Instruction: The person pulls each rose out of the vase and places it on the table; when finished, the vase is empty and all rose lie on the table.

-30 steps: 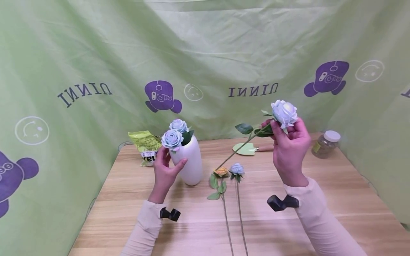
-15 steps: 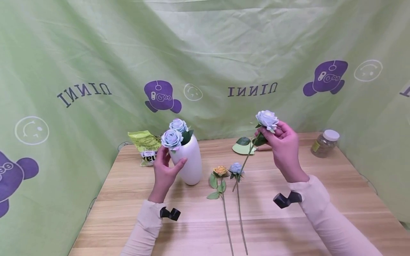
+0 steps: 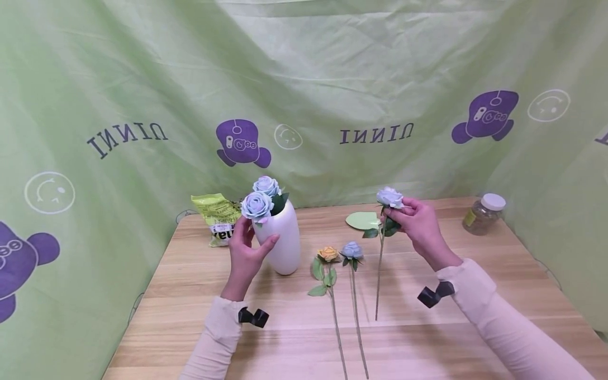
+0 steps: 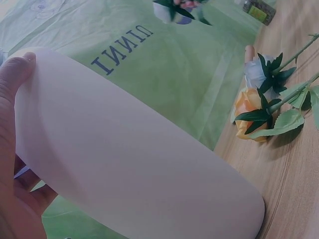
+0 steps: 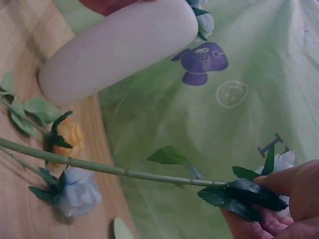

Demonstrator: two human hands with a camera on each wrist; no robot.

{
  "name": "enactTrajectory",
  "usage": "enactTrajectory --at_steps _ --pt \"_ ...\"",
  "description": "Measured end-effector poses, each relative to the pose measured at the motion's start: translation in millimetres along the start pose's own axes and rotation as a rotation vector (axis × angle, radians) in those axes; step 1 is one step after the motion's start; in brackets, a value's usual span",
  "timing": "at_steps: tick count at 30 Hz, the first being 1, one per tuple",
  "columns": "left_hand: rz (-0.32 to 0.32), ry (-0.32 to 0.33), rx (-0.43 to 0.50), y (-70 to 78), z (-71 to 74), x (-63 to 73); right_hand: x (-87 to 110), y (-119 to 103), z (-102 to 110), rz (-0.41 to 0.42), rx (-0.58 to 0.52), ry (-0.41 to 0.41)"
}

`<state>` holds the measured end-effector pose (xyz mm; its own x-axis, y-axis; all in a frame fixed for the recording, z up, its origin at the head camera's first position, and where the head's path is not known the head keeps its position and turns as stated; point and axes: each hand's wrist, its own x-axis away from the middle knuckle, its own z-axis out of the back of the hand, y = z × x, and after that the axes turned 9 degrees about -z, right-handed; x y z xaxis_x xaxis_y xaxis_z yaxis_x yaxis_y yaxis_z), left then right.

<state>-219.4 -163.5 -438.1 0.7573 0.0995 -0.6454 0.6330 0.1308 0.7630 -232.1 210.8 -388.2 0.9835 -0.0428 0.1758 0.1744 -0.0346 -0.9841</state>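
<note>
The left hand grips the white vase near its top, roughly upright towards the tabletop's left edge. Well to the vase's right, the right hand pinches a pale blue rose below its bloom, stem hanging down.

Two roses in vase, left on table; bag farther left. Right of vase: loose roses, trowel behind, jar far right.

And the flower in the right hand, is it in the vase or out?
Out: the right hand holds the pale blue rose apart from the white vase, its stem visible down to the tip.
</note>
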Motion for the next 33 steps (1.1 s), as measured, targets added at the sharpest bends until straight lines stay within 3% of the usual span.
enactTrajectory --at_steps 10,18,33 --pt "-0.006 0.003 -0.003 0.1 -0.2 -0.5 -10.9 31 -2 -0.128 0.159 -0.071" --pt "-0.004 -0.006 -0.007 -0.5 0.4 -0.6 -12.9 57 -5 -0.160 0.283 -0.069" --pt "-0.003 -0.005 -0.010 -1.3 -0.1 -0.4 -7.7 85 -8 -0.276 0.338 -0.036"
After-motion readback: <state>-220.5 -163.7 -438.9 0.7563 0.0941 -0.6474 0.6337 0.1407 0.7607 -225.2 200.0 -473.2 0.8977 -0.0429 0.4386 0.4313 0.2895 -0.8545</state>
